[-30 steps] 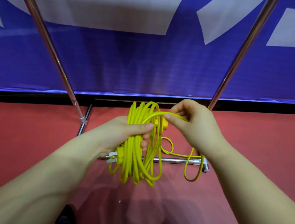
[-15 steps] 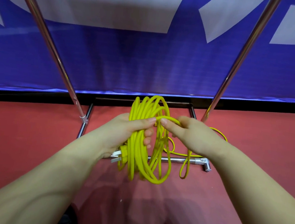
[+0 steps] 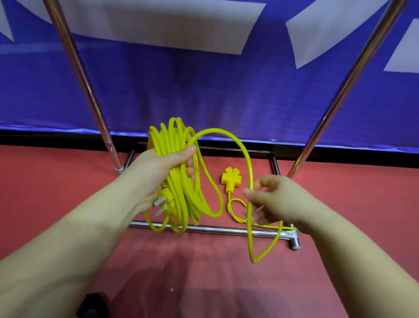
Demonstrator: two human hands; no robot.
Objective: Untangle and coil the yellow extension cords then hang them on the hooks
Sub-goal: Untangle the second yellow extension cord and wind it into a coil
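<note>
Currently we grip the coil in our left hand, fingers and thumb wrapped round the bundled yellow loops at about mid-height. The loops rise above the fist and hang below it, their bottom edges overlapping the near bar of the rack base in the view. The plug, with two flat metal prongs, sits against the heel of our left hand, prongs pointing down and to the left.

From the top of the coil one strand arcs up and to the right, then drops straight down through our right hand. We hold that strand loosely between thumb and forefinger; the other fingers are curled and relaxed, and we cannot tell how firmly the pinch closes. Below the hand the strand forms a narrow loop that crosses the near bar and turns back up.

The socket, a yellow cross-shaped block, lies on the red floor between our hands, inside the rack base. Its lead curls in a small loop beside our right fingers.

Two chrome poles slant upward from the base, one on each side. A blue banner with white shapes stands behind the rack. Dark shoes show at the bottom edge.
</note>
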